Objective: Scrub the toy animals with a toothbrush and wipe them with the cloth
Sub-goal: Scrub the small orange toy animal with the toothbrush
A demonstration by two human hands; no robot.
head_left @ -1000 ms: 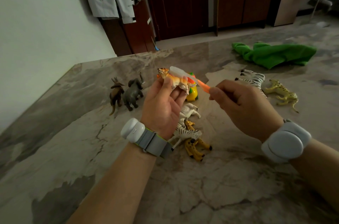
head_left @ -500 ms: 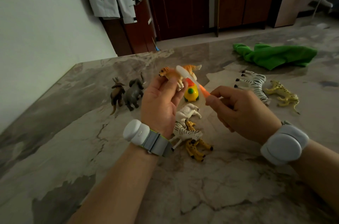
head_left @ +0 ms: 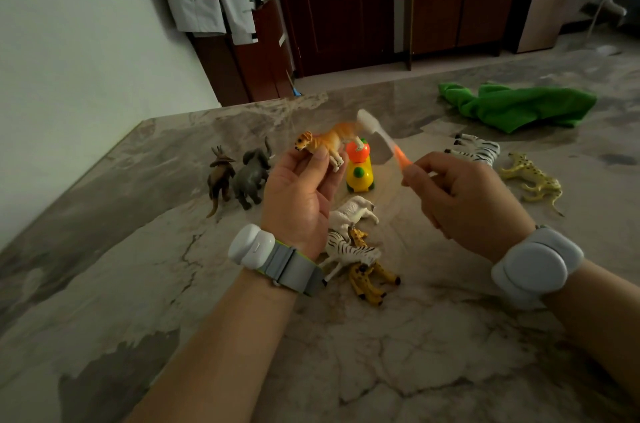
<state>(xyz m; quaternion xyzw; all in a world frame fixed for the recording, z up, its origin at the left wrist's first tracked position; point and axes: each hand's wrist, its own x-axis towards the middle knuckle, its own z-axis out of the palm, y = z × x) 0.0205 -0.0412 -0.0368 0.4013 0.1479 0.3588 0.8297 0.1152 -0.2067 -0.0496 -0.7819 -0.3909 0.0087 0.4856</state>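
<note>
Toy lion (head_left: pixel 329 140), orange, is held above the marble table (head_left: pixel 138 249), pinched between thumb and curled fingers of our left hand (head_left: pixel 298 194), its head pointing to nine o'clock. Our right hand (head_left: pixel 464 194) grips the orange handle of the toothbrush (head_left: pixel 382 140), whose white head meets the lion's rump (bristles too blurred to make out). At two o'clock lies the crumpled green cloth (head_left: pixel 519 107); at ten o'clock stands a grey elephant (head_left: pixel 251 174).

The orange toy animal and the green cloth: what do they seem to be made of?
Orange toy animal: probably hard moulded plastic with matte paint; the legs stick out stiffly. Green cloth: soft fabric, perhaps microfibre; it lies crumpled in loose folds, without shine.
</note>
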